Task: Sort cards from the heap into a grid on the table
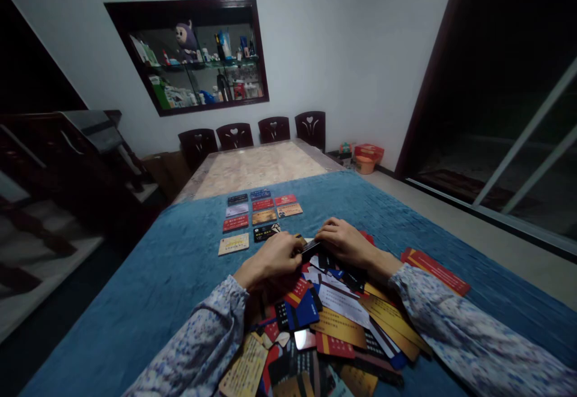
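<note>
A large loose heap of cards (338,301) in red, gold, black, blue and white lies on the blue cloth (189,235). At its far edge, my left hand (280,254) and my right hand (345,242) come close together, fingers closed on a dark card (310,246) between them. Beyond my left hand, cards lie in three columns; among them are a black VIP card (266,232), a cream card (234,244), a red card (235,223) and a gold card (264,217).
Several red cards (439,272) lie apart beside my right forearm. Past the cloth is a pale tabletop (256,166) with dark chairs (234,136) at its far end. A recessed shelf (210,63) is in the wall.
</note>
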### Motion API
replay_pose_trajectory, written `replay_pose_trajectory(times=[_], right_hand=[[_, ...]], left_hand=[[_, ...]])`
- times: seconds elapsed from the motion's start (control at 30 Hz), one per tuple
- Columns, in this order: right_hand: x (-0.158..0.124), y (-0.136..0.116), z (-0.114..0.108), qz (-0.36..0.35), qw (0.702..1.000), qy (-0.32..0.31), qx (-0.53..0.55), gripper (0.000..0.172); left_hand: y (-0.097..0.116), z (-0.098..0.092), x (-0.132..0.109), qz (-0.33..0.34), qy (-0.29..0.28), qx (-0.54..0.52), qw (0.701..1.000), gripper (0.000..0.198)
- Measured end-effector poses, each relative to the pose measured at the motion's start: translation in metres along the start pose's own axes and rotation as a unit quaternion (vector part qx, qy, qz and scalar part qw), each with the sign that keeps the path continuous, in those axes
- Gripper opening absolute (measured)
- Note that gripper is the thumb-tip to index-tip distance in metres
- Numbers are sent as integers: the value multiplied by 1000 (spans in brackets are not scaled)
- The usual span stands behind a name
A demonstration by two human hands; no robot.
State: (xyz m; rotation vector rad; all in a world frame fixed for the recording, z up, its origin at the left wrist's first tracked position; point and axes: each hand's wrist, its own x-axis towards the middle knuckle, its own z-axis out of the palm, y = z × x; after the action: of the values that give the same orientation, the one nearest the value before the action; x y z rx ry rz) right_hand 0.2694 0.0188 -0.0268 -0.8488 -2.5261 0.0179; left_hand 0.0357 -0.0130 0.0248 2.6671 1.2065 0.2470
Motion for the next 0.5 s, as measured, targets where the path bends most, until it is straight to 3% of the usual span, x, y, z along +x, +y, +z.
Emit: replay_pose_trajectory(times=[0.33, 0.5], right_hand=[[13, 0, 8, 47, 999, 15, -13, 20], [19, 2, 16, 81, 995, 29, -45, 27]], left_hand=[[-20, -1, 2, -32, 48, -9, 998, 25], [-27, 3, 4, -36, 73, -7, 997, 26]])
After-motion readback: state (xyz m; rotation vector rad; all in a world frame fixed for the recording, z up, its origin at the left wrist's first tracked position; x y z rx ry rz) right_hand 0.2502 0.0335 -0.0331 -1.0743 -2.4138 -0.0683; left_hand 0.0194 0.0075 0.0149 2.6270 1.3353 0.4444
